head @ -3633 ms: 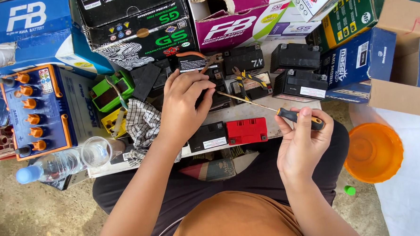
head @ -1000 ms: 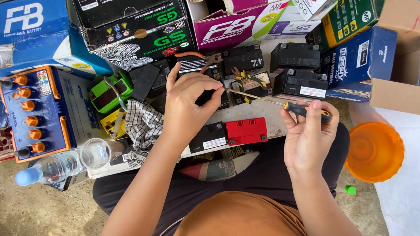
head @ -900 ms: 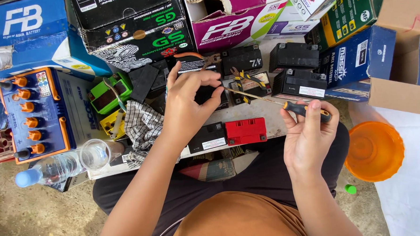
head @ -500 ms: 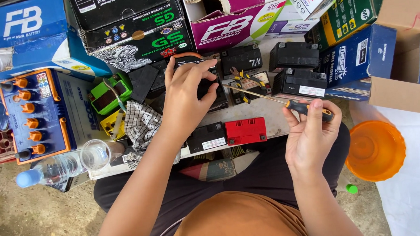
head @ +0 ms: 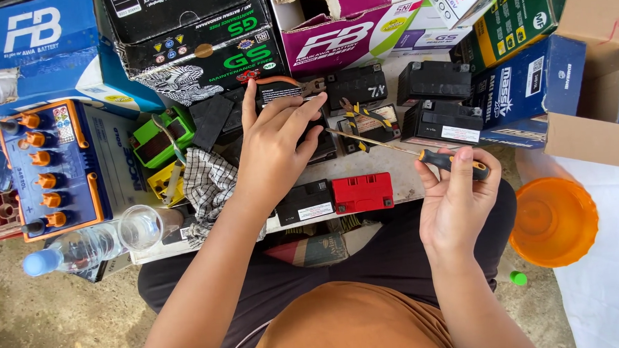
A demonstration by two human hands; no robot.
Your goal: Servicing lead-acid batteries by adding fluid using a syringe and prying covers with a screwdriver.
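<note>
Barely shifted, right hand (head: 457, 202) pinches the screwdriver (head: 420, 155), its tip pointing left toward left hand (head: 274, 155), which grips a black battery (head: 314, 132).

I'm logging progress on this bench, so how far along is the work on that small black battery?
Done: nothing on the battery shows as finished; its top is hidden under the left hand.
In hand: the left hand steadies it, and the right hand holds a screwdriver whose tip points at it but looks short of touching.
Left: the other black batteries stand untouched.
</note>
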